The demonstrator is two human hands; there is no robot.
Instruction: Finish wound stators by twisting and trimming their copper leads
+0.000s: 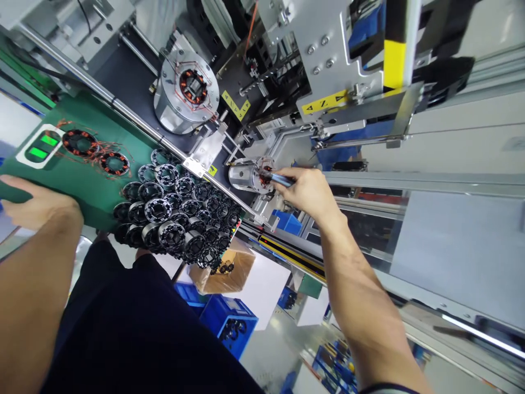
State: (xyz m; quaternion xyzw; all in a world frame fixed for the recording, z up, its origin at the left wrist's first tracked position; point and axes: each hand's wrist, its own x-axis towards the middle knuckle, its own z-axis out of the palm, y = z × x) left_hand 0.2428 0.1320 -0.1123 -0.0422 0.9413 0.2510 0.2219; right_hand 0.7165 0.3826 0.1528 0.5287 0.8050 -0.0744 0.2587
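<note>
right hand (pixel 305 191) fingers closed on tool (pixel 281 179) | left hand (pixel 35 205) flat on green table (pixel 94 186)

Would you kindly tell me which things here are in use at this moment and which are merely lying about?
In use:
right hand
slim tool, held in its fingers
small fixture, tool tip at its wound core

Lying about:
pile of bare stator cores
two wound stators
green bench, under the left hand
cardboard box

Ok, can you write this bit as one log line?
right hand: holds tool at stator | left hand: resting on green mat
</note>
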